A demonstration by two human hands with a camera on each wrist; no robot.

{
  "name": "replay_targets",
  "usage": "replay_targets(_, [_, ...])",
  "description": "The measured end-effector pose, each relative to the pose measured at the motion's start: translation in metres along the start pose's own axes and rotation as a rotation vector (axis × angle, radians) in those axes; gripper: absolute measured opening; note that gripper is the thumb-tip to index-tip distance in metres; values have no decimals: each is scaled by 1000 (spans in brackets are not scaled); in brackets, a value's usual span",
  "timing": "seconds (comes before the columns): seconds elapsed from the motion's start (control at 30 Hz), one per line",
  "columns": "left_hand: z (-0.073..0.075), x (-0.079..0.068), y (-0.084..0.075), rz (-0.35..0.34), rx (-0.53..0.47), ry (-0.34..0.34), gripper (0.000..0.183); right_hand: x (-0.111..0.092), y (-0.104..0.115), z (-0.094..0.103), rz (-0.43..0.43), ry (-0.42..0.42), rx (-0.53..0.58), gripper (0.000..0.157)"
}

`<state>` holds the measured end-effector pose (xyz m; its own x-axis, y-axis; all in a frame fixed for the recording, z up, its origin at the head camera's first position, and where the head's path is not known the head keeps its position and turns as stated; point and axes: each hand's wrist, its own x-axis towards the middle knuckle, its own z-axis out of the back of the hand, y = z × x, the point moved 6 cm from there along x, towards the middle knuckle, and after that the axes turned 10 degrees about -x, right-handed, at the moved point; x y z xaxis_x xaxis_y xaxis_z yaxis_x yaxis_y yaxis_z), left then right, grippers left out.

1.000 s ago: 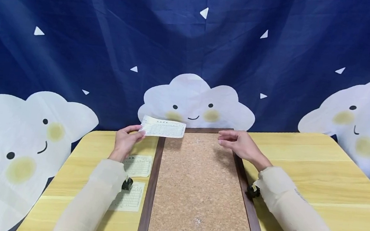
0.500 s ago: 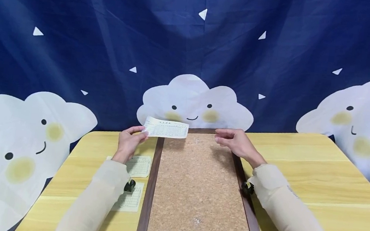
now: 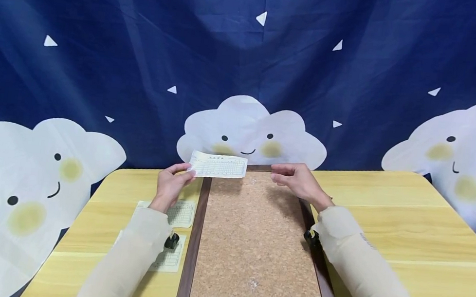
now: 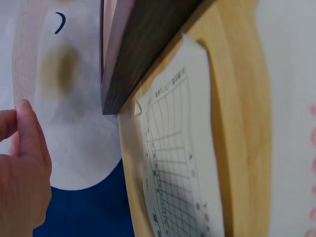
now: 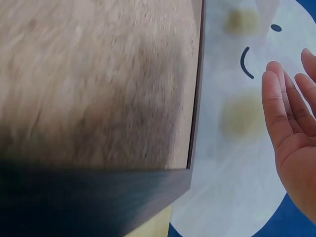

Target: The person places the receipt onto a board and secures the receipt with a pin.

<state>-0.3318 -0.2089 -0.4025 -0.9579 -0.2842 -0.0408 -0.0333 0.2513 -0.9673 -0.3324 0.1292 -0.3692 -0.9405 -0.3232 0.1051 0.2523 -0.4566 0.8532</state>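
Note:
My left hand (image 3: 169, 185) pinches the left end of a printed paper form (image 3: 222, 167) between thumb and fingers. The form is held up over the far left corner of a cork board (image 3: 262, 249) with a dark wooden frame. In the left wrist view the held form's pale strip (image 4: 23, 64) rises from the fingertips. My right hand (image 3: 299, 181) hovers above the board's far right part, to the right of the form and apart from it. Its fingers are relaxed and hold nothing, as the right wrist view of the hand (image 5: 294, 123) also shows.
Left of the board, two more printed forms lie on the wooden table (image 3: 414, 227): a farther form (image 3: 183, 214) and a nearer form (image 3: 170, 260), both partly covered by my left arm. A blue curtain (image 3: 214, 43) with smiling clouds hangs behind the table.
My left hand has carried the form slightly to the right. My right hand has moved slightly left, narrowing the gap to the form. The board and the forms on the table stay put.

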Motion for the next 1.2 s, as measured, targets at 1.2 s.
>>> replay_targets(1.2, [-36, -10, 6, 3, -41, 55, 38, 21, 15, -30, -60, -6, 16, 33])
